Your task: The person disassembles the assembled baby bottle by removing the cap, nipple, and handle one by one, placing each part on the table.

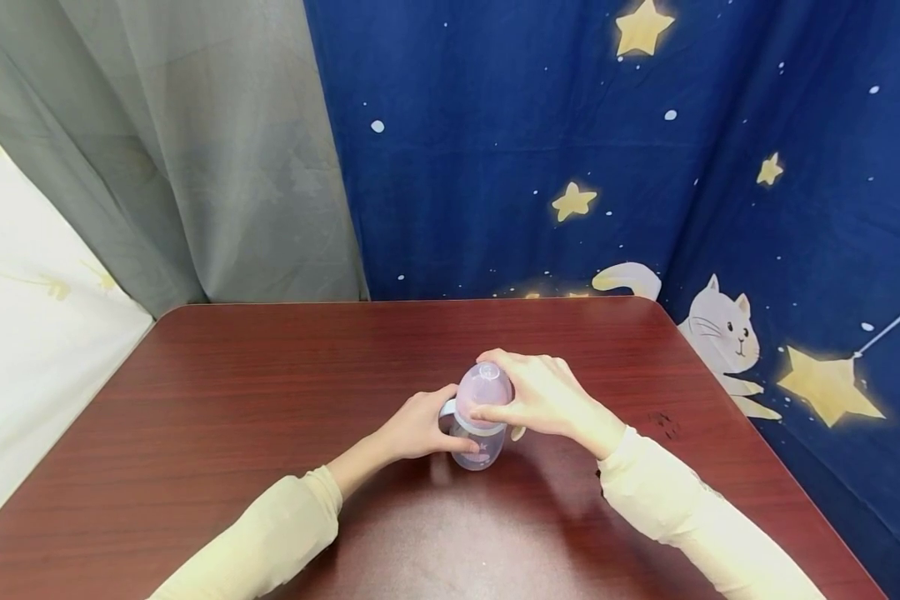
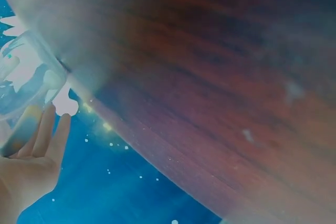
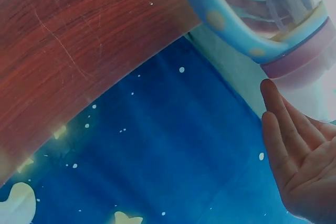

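A clear baby bottle [image 1: 477,460] stands upright on the table, topped by a pinkish domed cap [image 1: 484,385]. My left hand [image 1: 416,425] grips the bottle's body from the left, its thumb across the front and the fingers mostly hidden behind. Around the cap curls my right hand [image 1: 543,393], thumb at the front and fingers over the far side. In the right wrist view, a pale blue handle [image 3: 226,19] with yellow dots arches from the bottle's collar, close to the right hand's fingertips [image 3: 269,88]. The left wrist view catches only the see-through lower bottle [image 2: 50,80] beside the left fingers.
The dark red wooden table [image 1: 270,375] has rounded far corners. Behind it hang a grey curtain [image 1: 255,150] and a blue curtain [image 1: 480,167] with stars and a cat. White cloth [image 1: 30,350] borders the left side. Dark marks [image 1: 663,425] show on the table at right.
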### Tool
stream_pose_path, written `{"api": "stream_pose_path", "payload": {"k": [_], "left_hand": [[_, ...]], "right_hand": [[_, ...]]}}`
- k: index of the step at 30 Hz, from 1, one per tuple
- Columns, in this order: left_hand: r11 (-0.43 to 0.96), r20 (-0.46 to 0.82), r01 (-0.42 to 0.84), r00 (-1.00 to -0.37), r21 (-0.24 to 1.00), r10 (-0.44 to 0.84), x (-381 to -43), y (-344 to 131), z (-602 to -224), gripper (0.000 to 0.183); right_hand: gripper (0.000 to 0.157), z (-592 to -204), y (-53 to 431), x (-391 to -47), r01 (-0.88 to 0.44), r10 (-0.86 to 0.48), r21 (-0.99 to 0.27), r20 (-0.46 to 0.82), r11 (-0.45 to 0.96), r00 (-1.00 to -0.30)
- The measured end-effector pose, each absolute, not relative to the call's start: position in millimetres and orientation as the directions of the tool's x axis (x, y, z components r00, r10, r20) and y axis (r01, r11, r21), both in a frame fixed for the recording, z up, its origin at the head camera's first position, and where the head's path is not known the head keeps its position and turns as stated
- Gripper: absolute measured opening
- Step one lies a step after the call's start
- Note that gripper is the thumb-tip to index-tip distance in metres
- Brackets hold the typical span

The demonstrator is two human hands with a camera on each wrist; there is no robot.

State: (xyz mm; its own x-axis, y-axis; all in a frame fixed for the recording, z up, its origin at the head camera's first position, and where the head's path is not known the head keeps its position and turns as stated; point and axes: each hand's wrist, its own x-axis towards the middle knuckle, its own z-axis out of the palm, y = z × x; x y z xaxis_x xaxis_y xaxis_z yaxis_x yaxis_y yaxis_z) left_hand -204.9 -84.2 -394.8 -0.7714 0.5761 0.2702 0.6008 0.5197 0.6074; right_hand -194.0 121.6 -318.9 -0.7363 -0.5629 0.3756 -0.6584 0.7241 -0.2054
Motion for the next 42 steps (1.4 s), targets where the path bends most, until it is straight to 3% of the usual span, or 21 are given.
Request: {"api": "stream_pose_path", "payload": {"k": [7,14,22,30,36,42], "left_hand": [[0.500,0.327,0.636,-0.752,0.587,0.573,-203,-90,-386,0.068],[0.453,0.351,0.669,-0.717,0.589,0.603,-200,-95,-379,0.070],[0.333,0.353,0.697,-0.645,0.635,0.678,-195,-96,-373,0.071],[0.486,0.288,0.713,-0.671,0.506,0.683,-186,-103,-357,0.071],[0.556,0.241,0.745,-0.654,0.369,0.717,-181,-109,-345,0.073],[0.575,0.192,0.758,-0.641,0.308,0.743,-175,-111,-337,0.077]], "right_hand": [[0.063,-308,137,-190,-0.645,-0.504,-0.329,0.421,0.690,-0.754],[0.060,-299,152,-186,-0.694,-0.474,-0.415,0.518,0.589,-0.712],[0.059,-302,158,-180,-0.734,-0.498,-0.474,0.539,0.487,-0.679],[0.061,-307,167,-177,-0.702,-0.575,-0.581,0.432,0.412,-0.695],[0.062,-306,173,-173,-0.740,-0.651,-0.493,0.381,0.458,-0.657],[0.064,-300,173,-165,-0.815,-0.734,-0.369,0.369,0.447,-0.570]]}}
